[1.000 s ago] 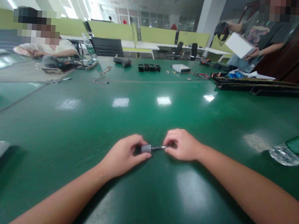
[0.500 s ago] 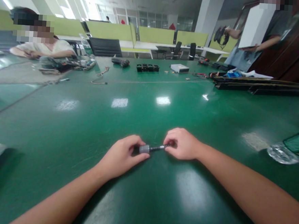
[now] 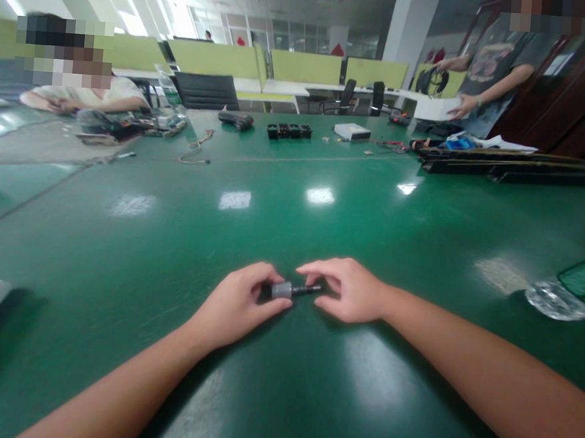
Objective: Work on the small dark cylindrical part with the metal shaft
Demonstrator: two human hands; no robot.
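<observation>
A small grey cylindrical part with a thin dark shaft [image 3: 282, 290] lies level just above or on the green table [image 3: 271, 237]; which of the two I cannot tell. My left hand [image 3: 239, 305] grips its thick grey end between thumb and fingers. The shaft points right, toward my right hand [image 3: 352, 290]. That hand has its thumb and fingers apart around the shaft's tip, with nothing visibly gripped.
A plastic bottle [image 3: 568, 291] lies at the right. Black modules [image 3: 289, 132], a white box [image 3: 352, 132] and dark long strips [image 3: 516, 169] are at the far side. One person [image 3: 101, 92] sits far left; another [image 3: 493, 73] stands far right.
My right hand has opened, its fingers parting from the shaft's end. The left hand keeps its grip. The standing person has lowered the white object toward the table's far side.
</observation>
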